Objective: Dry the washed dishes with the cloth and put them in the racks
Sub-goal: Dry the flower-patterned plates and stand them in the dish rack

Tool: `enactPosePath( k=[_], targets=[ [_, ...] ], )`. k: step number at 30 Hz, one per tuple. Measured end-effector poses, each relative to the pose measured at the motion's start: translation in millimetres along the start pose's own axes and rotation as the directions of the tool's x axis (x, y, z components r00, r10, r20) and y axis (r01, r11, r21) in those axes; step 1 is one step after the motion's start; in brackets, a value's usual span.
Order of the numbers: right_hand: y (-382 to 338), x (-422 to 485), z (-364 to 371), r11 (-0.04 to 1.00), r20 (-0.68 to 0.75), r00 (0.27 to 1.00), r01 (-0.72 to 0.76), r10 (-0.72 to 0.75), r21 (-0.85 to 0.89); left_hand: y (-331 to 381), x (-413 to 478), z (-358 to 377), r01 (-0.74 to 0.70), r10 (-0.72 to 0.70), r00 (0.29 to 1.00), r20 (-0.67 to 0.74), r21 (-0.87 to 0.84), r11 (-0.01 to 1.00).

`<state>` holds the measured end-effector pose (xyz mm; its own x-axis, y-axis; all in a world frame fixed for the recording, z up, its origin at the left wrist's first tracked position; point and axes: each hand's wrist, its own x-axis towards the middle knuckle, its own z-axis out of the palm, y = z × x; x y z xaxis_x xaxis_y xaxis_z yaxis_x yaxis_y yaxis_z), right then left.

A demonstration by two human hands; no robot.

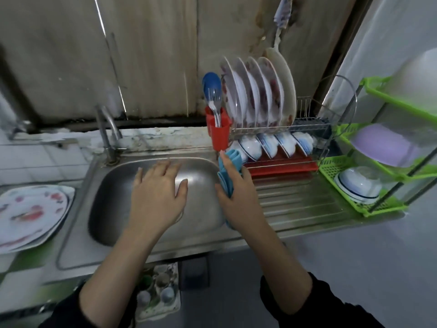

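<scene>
Dark-sleeved right hand (238, 202) grips cloth (229, 165); left hand (157, 192) spread over sink (111, 200).

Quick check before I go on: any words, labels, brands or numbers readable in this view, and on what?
No readable text anywhere.
On the racked plates and the counter plates: painted patterns only, no lettering.
On the red cutlery holder: nothing printed.
On the tray at the bottom of the view: too blurred to tell.

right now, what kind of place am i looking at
Most likely a home kitchen, at the washing-up spot: a steel sink with a tap, a wire dish rack holding plates above and bowls below, and the right hand gripping a blue cloth.
</scene>
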<state>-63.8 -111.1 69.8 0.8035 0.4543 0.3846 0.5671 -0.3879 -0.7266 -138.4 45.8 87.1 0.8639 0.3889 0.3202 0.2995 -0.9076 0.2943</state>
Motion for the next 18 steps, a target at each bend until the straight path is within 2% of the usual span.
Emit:
enactPosePath(
  k=[9, 18],
  targets=[
    [-72.3, 5.0, 132.8, 0.999, 0.21, 0.977, 0.036, -0.033, -0.007, -134.1, -29.9, -23.6, 0.217, -0.218, 0.976, 0.026, 0.009, 0.976],
    [-155.4, 38.7, 290.5, 0.997, 0.354, 0.935, 0.05, -0.024, -0.062, -325.0, -31.9, -42.7, 0.356, -0.364, 0.925, 0.108, 0.092, 0.93]
  ],
)
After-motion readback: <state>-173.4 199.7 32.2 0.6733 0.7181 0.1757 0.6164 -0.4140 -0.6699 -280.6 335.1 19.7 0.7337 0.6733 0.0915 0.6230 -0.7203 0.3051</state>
